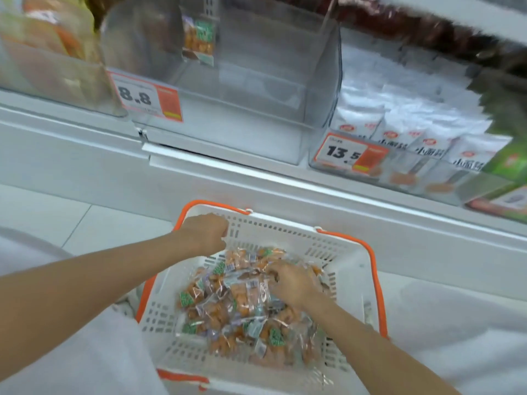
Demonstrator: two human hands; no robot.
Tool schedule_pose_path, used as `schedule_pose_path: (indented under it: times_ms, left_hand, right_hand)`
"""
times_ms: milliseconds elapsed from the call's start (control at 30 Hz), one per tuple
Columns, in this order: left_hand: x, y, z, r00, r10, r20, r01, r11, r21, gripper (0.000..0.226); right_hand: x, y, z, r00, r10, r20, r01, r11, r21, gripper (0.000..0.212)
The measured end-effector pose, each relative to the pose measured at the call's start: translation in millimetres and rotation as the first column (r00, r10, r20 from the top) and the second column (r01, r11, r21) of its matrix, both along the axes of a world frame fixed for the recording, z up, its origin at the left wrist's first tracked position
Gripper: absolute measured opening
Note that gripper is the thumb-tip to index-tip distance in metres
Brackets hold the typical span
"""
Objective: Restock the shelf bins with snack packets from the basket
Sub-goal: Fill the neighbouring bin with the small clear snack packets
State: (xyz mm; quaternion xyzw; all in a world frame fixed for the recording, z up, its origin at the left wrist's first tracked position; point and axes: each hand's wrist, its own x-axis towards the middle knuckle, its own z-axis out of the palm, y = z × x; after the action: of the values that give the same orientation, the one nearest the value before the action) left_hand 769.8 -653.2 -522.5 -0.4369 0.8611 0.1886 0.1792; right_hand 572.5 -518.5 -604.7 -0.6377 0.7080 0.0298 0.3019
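White shelf bins stand above the basket. The right hand grasps snack packets; the left hand curls by the rim, its hold unclear.

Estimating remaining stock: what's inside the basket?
A heap of clear snack packets lies in the basket; the right hand grips some on top. Lower layers and the floor beneath them are covered.

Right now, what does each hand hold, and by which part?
The left hand grips the white basket at the far left corner of its rim. The right hand closes on snack packets at the top of the pile.
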Motion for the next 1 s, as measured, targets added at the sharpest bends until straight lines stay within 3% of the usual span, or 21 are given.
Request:
schedule_pose_path:
  times_ms: [133, 233, 300, 400, 467, 533, 667, 733, 833, 933, 1000]
  left_hand:
    - [-5, -3, -6, 0.996, -0.044, 0.074, 0.04, 0.998, 0.045, 0.025]
    - [-14, -3, -10, 0.995, -0.061, 0.077, 0.057, 0.997, 0.051, 0.021]
    - [-18, -1, -11, 0.995, -0.073, 0.07, 0.069, 0.996, 0.055, 0.02]
    - [-22, 1, -12, 0.996, -0.069, 0.06, 0.063, 0.994, 0.092, 0.029]
    - [-22, -1, -11, 0.997, -0.062, 0.045, 0.056, 0.992, 0.11, 0.033]
    - [-21, -4, -8, 0.999, -0.048, -0.017, 0.05, 0.989, 0.139, 0.043]
    - [-23, -5, 6, 0.944, 0.14, -0.297, -0.001, 0.906, 0.424, 0.079]
    - [-27, -4, 12, 0.888, 0.266, -0.375, -0.021, 0.839, 0.544, 0.07]
    - [-33, -5, 15, 0.779, 0.414, -0.471, -0.057, 0.794, 0.605, 0.042]
    - [-34, -9, 19, 0.665, 0.511, -0.544, -0.133, 0.798, 0.587, 0.041]
    - [-34, -10, 26, 0.628, 0.519, -0.58, -0.18, 0.822, 0.54, 0.038]
  right_hand:
    - [20, 26, -39, 0.931, 0.352, -0.091, -0.34, 0.932, 0.127, 0.081]
    - [27, 39, -55, 0.891, 0.43, -0.142, -0.39, 0.888, 0.243, 0.098]
    - [27, 45, -55, 0.91, 0.39, -0.138, -0.352, 0.905, 0.238, 0.102]
    - [23, 44, -50, 0.946, 0.309, -0.101, -0.296, 0.946, 0.129, 0.075]
    - [23, 37, -39, 0.99, 0.115, 0.075, -0.117, 0.993, 0.019, 0.034]
    - [25, 26, -21, 0.973, -0.114, 0.203, 0.118, 0.993, -0.011, 0.015]
    - [19, -1, 35, 0.848, -0.36, 0.388, 0.421, 0.903, -0.082, 0.033]
    - [13, -7, 56, 0.748, -0.434, 0.503, 0.543, 0.835, -0.087, 0.039]
    - [14, -10, 79, 0.572, -0.474, 0.669, 0.647, 0.762, -0.013, 0.037]
    - [25, -11, 96, 0.391, -0.487, 0.781, 0.701, 0.708, 0.09, 0.026]
    - [30, -12, 101, 0.332, -0.466, 0.82, 0.675, 0.724, 0.138, 0.023]
